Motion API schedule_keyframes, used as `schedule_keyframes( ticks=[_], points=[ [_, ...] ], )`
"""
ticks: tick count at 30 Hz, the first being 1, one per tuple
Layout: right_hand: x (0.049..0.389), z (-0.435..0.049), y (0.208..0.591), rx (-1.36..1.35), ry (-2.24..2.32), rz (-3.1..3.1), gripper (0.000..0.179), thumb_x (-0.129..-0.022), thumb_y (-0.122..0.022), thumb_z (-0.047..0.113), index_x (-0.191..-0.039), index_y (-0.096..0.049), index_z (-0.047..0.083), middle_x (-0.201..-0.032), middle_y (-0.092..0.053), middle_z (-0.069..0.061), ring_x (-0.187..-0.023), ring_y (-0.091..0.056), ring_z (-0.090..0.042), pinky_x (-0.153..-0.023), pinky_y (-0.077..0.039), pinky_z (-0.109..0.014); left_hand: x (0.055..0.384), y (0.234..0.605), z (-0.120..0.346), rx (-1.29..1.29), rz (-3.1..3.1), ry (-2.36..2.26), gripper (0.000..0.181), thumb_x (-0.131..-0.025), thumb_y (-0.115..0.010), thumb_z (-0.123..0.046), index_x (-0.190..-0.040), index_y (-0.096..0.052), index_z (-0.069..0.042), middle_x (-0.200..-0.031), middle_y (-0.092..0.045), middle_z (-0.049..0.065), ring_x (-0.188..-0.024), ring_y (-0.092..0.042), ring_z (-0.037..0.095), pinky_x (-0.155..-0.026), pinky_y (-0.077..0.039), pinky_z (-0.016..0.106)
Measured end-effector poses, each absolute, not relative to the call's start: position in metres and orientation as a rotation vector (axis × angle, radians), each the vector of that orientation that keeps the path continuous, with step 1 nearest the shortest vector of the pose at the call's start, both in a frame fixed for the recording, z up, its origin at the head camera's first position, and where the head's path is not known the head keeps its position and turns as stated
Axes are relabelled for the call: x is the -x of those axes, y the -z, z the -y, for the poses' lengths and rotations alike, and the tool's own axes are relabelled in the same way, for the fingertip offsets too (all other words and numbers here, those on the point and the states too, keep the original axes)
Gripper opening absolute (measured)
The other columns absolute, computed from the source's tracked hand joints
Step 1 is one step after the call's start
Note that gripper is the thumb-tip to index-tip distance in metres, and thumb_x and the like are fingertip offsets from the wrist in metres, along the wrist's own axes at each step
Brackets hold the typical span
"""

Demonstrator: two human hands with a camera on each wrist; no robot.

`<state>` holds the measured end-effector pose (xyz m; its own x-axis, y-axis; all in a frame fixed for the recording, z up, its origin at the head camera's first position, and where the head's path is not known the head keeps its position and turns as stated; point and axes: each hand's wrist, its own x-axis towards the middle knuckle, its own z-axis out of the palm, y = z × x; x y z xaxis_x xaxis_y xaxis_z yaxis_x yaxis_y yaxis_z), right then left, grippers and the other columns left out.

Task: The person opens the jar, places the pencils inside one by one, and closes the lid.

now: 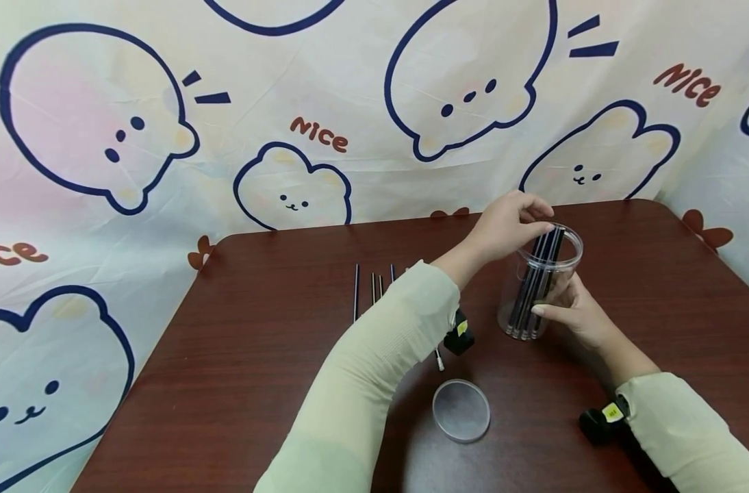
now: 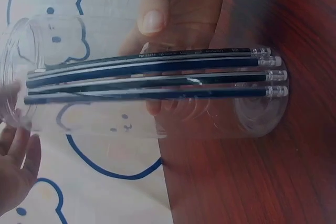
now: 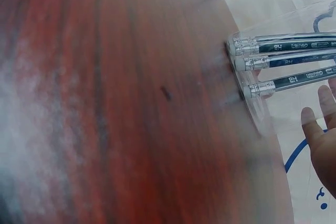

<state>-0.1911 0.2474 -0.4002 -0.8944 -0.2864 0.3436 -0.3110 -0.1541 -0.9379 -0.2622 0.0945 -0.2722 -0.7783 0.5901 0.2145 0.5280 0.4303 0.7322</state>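
Note:
A tall clear plastic jar [image 1: 511,294] stands slightly tilted on the table. Inside it lean several dark pencils [image 1: 539,281], their eraser ends [image 2: 275,92] at the bottom. My right hand [image 1: 580,315] grips the jar's lower side, thumb in front; through the clear wall that hand [image 2: 181,9] also appears in the left wrist view. Over the jar's mouth is my left hand [image 1: 504,222], thumb near the pencils' upper ends, with a gap between thumb and forefinger. The left wrist view catches its loose fingers [image 2: 21,156] beside the rim.
Several more pencils [image 1: 357,291] lie on the brown table [image 1: 226,356], partly hidden by my left sleeve. One eraser-tipped pencil [image 1: 439,361] pokes out below that arm. A round clear lid [image 1: 461,411] lies near the front. Behind the table hangs a cartoon-printed cloth [image 1: 362,89].

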Motion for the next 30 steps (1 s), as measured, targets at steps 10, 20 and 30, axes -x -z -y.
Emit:
schedule_keyframes(
  ticks=[10,20,30],
  points=[
    [0.192,-0.248,0.4,-0.685,-2.242,2.067,0.066,-0.077,-0.05,-0.015,-0.128,-0.024,0.018,-0.12,-0.04,0.003,-0.102,-0.045,-0.005,-0.079,-0.04,-0.017,0.267,0.278,-0.062,-0.827,-2.387,-1.557,0.013,-0.084,-0.056,-0.025,-0.093,-0.059,-0.016,-0.09,-0.055,-0.008,-0.083,-0.049,0.005,-0.069,-0.041,0.017],
    [0.192,-0.247,0.398,-0.675,-2.216,2.096,0.062,-0.075,-0.053,-0.015,-0.124,-0.03,0.014,-0.112,-0.05,0.003,-0.098,-0.049,-0.006,-0.078,-0.041,-0.018,0.269,0.282,-0.019,-0.69,-2.232,-1.578,0.021,-0.085,-0.055,-0.022,-0.101,-0.058,-0.007,-0.094,-0.055,0.007,-0.081,-0.051,0.013,-0.071,-0.043,0.021],
    [0.19,-0.245,0.393,-0.785,-2.159,2.09,0.066,-0.075,-0.051,-0.018,-0.128,-0.026,0.011,-0.115,-0.05,-0.001,-0.101,-0.049,-0.01,-0.08,-0.04,-0.02,0.251,0.274,0.03,-0.498,-2.319,-1.522,0.023,-0.088,-0.051,-0.017,-0.106,-0.055,-0.004,-0.096,-0.054,0.007,-0.088,-0.051,0.017,-0.076,-0.042,0.026]
  ],
)
